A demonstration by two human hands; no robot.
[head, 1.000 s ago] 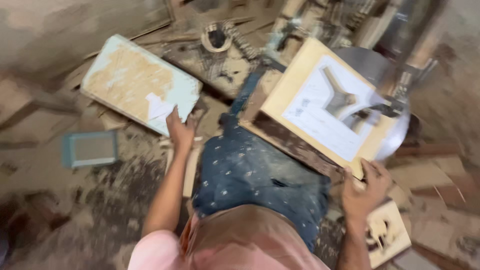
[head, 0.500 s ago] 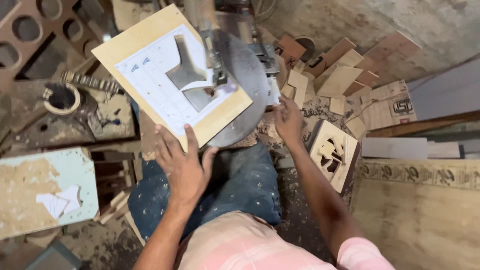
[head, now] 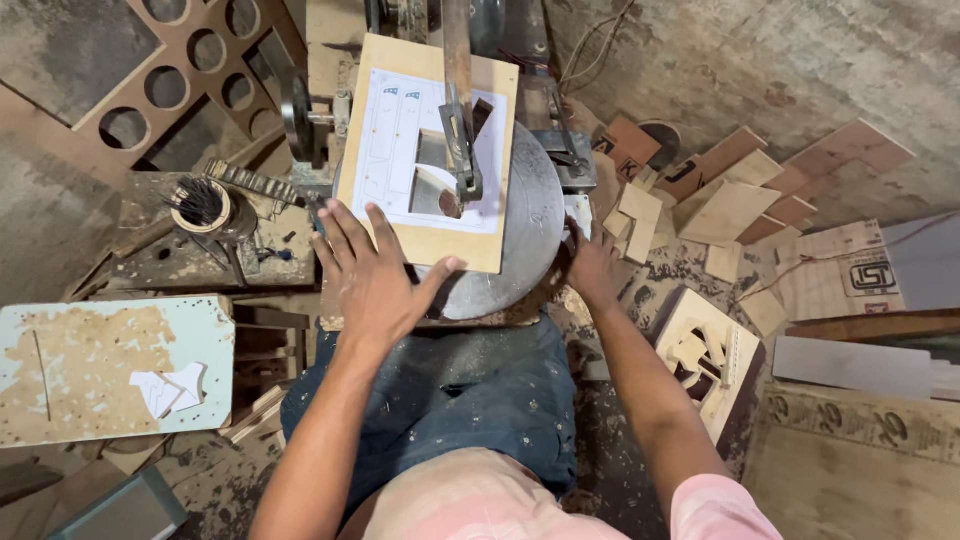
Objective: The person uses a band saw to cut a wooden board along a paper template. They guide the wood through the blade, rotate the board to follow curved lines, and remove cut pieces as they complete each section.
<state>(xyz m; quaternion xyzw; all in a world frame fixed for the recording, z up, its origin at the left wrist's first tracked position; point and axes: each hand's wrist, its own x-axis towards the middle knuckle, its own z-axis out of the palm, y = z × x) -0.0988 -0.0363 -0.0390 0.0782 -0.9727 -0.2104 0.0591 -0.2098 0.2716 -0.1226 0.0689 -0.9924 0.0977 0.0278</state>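
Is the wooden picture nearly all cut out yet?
Partly. The board on the round saw table already has an open cut-out beside the blade arm. The left hand presses it flat; the right hand rests by the table edge. Several drawn outlines remain uncut.

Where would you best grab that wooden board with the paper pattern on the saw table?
Probably the board's bare near edge, from the person's side, where the left hand lies flat. The saw arm crosses the cut-out middle and far side, so those parts are blocked and risky.

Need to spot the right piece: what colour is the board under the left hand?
Pale tan board with a white paper pattern on top; head view shows it.
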